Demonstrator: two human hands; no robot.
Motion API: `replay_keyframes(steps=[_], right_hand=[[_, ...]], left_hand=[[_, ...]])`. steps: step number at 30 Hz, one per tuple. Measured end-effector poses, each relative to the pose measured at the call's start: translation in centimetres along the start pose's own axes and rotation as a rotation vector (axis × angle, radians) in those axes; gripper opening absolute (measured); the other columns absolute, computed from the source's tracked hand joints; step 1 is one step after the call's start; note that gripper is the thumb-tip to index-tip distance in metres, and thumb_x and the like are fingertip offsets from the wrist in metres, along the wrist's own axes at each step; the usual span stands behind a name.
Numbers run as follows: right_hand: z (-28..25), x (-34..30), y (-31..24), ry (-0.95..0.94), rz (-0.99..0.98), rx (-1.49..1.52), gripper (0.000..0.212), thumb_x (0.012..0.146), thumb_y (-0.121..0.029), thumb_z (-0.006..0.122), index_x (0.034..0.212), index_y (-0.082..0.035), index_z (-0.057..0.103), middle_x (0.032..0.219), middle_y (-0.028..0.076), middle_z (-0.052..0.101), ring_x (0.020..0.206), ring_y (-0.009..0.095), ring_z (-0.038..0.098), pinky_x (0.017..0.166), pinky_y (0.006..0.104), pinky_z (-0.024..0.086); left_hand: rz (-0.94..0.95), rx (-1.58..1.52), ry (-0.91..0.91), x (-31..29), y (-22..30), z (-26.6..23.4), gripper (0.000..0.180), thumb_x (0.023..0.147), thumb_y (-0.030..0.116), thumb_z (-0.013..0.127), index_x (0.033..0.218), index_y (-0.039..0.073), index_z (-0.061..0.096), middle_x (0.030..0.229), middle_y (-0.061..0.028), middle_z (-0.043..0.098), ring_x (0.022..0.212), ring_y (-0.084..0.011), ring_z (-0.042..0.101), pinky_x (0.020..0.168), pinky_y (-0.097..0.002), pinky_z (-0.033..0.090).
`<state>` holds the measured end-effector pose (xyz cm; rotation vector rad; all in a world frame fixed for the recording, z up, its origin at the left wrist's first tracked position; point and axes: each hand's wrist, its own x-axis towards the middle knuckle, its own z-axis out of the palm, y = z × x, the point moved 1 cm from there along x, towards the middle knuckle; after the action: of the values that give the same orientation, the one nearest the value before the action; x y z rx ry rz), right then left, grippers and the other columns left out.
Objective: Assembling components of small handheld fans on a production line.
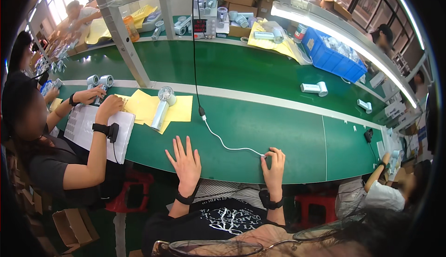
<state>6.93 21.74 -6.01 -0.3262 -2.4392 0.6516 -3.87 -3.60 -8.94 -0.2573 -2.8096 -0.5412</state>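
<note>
My left hand lies flat near the front edge of the green workbench, fingers spread, holding nothing. To its right, my right hand pinches the end of a thin white charging cable between thumb and fingers; the plug itself is mostly hidden. From there the cable curves left to a black hanging cord, joined at a dark connector. Beyond my left hand, a light blue handheld fan rests on yellow paper sheets, its round head pointing away from me.
At left a co-worker's hands work over more fans beside a white stack of sheets. A metal post rises behind them. Two fans lie on the far green belt, near a blue bin. A small meter with red digits stands behind.
</note>
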Motion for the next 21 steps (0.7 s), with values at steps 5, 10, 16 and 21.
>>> replay_keyframes(steps=[5,10,16,21], right_hand=[[0.1,0.6,0.2,-0.001,-0.008,-0.019,0.019,0.081,-0.005,0.068,0.097,-0.002,0.056,0.115,0.014,0.055,0.111,0.036,0.049,0.104,0.0483,0.037],[0.3,0.8,-0.2,-0.005,0.002,-0.011,0.02,0.08,-0.005,0.067,0.096,-0.003,0.056,0.114,0.014,0.056,0.112,0.036,0.05,0.105,0.0481,0.037],[0.2,0.9,0.1,0.035,0.045,-0.035,0.019,0.08,-0.004,0.067,0.096,-0.002,0.057,0.113,0.014,0.055,0.11,0.037,0.05,0.104,0.0488,0.038],[0.2,0.7,0.1,0.022,0.029,-0.007,0.019,0.08,-0.004,0.068,0.096,-0.002,0.057,0.114,0.014,0.055,0.11,0.037,0.051,0.104,0.049,0.038]], left_hand=[[0.027,-0.005,-0.048,0.2,-0.2,0.0,0.055,0.094,0.024,0.051,0.144,0.007,0.038,0.152,-0.022,0.026,0.143,-0.0333,0.021,0.113,-0.0605,0.008],[0.023,0.029,-0.032,0.5,0.1,0.2,0.055,0.094,0.024,0.05,0.144,0.007,0.038,0.152,-0.0221,0.027,0.143,-0.0339,0.022,0.113,-0.0607,0.008],[0.051,0.01,-0.019,0.5,0.8,1.1,0.052,0.095,0.023,0.049,0.144,0.007,0.039,0.152,-0.0209,0.028,0.143,-0.0338,0.023,0.112,-0.061,0.009],[0.075,0.046,0.017,0.3,0.3,0.6,0.051,0.094,0.022,0.049,0.143,0.008,0.041,0.153,-0.0202,0.028,0.143,-0.0335,0.022,0.112,-0.0611,0.01]])
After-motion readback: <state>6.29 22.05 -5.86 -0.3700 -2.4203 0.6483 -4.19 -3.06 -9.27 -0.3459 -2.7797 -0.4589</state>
